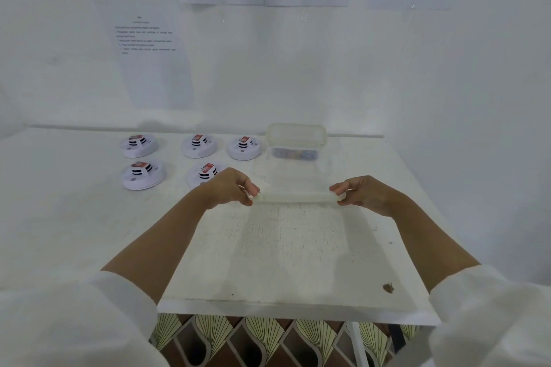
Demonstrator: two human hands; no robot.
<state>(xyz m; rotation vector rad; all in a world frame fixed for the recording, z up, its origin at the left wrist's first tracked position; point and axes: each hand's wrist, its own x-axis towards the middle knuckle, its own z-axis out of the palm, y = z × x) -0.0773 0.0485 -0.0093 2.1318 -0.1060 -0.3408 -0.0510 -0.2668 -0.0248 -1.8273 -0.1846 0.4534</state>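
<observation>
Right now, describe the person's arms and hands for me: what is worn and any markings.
Both arms wear loose white sleeves, the left sleeve and the right sleeve, which end well short of the wrists and leave the forearms bare. The left grip and right grip are bare hands: no gloves, watch or bracelet show, and no markings on the fabric.
</observation>
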